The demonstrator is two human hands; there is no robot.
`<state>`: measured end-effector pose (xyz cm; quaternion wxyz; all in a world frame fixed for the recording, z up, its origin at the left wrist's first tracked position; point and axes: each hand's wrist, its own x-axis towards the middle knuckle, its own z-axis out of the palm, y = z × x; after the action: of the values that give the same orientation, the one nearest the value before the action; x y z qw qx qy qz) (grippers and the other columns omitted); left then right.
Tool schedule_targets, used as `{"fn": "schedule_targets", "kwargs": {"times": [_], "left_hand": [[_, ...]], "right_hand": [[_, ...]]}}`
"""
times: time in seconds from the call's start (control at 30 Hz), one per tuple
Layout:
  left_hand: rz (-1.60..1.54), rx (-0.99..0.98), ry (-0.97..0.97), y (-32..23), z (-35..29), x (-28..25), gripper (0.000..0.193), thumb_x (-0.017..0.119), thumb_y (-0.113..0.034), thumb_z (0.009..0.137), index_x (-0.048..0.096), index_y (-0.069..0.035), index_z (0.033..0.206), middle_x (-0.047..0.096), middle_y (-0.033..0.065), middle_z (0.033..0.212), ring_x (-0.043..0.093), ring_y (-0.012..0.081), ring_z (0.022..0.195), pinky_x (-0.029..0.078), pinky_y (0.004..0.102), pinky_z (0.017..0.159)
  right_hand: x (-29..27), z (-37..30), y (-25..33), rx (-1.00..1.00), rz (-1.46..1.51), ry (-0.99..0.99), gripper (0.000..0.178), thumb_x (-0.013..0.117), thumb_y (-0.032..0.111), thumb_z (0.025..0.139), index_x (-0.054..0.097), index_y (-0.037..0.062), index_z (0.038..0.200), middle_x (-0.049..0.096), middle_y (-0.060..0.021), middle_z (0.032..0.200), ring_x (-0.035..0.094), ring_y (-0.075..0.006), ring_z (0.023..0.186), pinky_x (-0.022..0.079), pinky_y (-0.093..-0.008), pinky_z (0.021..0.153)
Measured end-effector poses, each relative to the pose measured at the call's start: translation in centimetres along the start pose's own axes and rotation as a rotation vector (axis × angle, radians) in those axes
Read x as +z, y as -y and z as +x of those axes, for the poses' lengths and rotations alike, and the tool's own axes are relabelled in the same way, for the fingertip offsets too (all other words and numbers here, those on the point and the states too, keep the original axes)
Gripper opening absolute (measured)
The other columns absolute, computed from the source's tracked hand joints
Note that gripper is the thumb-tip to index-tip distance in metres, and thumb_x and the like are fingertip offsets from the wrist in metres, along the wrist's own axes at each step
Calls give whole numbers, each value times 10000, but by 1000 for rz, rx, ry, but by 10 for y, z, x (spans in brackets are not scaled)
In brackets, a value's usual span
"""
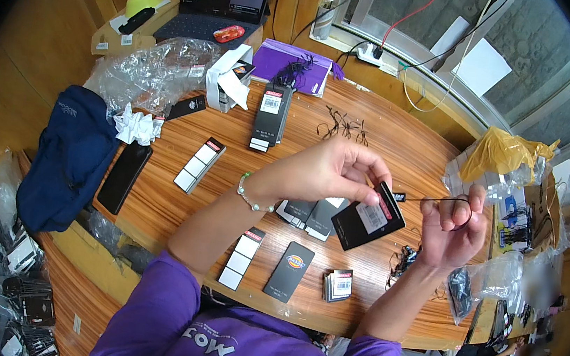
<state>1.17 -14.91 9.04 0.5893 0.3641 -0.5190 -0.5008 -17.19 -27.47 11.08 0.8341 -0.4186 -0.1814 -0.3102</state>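
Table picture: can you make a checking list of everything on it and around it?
Surface: round wooden table, crowded.
Job's things: black hang tag with a white sticker, black string loop.
Clutter: tag stacks, loose strings, crumpled paper, black phone, plastic bags, navy bag.
Grippers: left hand pinches the tag; right hand holds the loop.
Cables: power strip, red and white leads.
Surroundings: laptop, window, another person lower right.

Bright window daylight; fisheye-bent, dark rim.
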Motion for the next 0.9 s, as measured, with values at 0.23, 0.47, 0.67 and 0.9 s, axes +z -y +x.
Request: {"fn": "schedule_targets", "kwargs": {"times": [0.23,0.47,0.67,0.9], "left_hand": [[-71,-83,13,-1,0,-5,201,662,18,754,581,20,939,631,49,867,610,95,811,487,206,734],[13,-150,-60,15,8,-10,224,667,-56,766,574,-5,965,638,65,881,608,92,781,497,211,692],[20,-182,-157,34,19,-7,252,665,-42,762,571,0,991,632,47,868,600,84,763,493,208,670],[-6,-141,-215,34,20,-8,254,668,-46,766,572,-6,998,632,37,869,595,71,774,479,186,670]], "right_hand": [[-2,7,-16,-150,-234,-99,223,545,-14,813,437,-4,1008,612,-269,944,644,-319,805,513,-428,734],[-21,16,-12,-177,-623,-292,123,571,37,830,544,-26,932,576,-86,790,547,-147,675,464,-275,674],[-23,22,-18,76,110,-157,132,424,173,919,479,56,945,458,-35,717,440,-130,696,390,-320,760],[-30,24,-11,-35,161,-221,87,432,126,924,471,60,965,422,0,692,377,-106,647,338,-280,670]]}}
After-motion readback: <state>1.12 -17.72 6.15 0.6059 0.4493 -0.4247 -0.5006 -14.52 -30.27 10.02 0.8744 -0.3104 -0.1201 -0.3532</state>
